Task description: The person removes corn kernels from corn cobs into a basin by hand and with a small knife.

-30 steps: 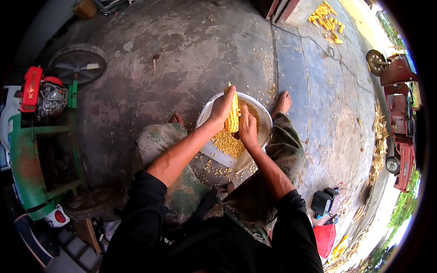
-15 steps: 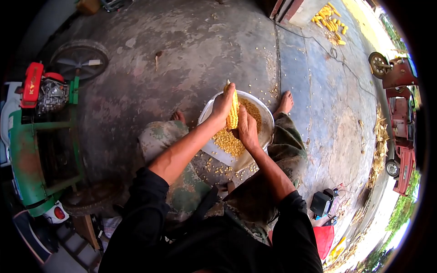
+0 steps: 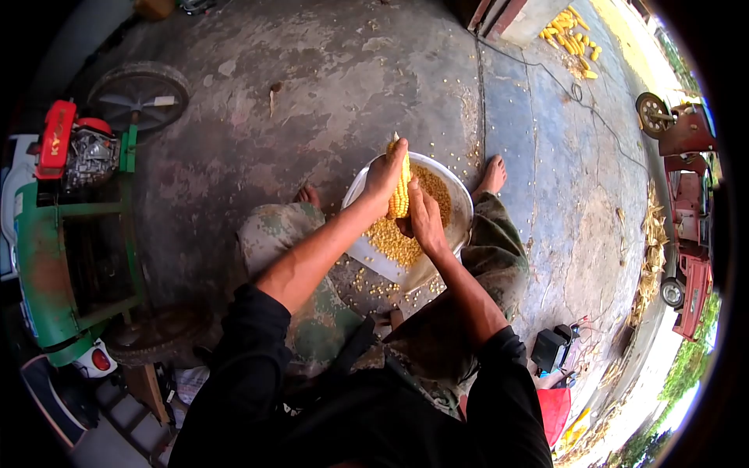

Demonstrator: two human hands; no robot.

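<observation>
An ear of corn (image 3: 400, 195) with yellow kernels is held tilted over a white basin (image 3: 462, 234). My left hand (image 3: 382, 179) wraps round its upper part, with the thumb near the pointed tip. Lower down, my right hand (image 3: 425, 222) is closed against the ear, its thumb pressed on the kernels along the right side. The right fingers are partly hidden behind the ear. Loose corn kernels (image 3: 396, 243) lie in the basin, which sits between my legs.
Scattered kernels (image 3: 363, 285) dot the concrete floor. A green machine with a red engine (image 3: 58, 140) stands at the left. More corn ears (image 3: 573, 35) are piled at the upper right, near a cable (image 3: 573, 93). A black box (image 3: 550, 349) is at the lower right, husks (image 3: 651, 249) beyond.
The view has shifted slightly, so the scene sits a little to the right. My right thumb has moved slightly against the ear. Both hands keep their hold.
</observation>
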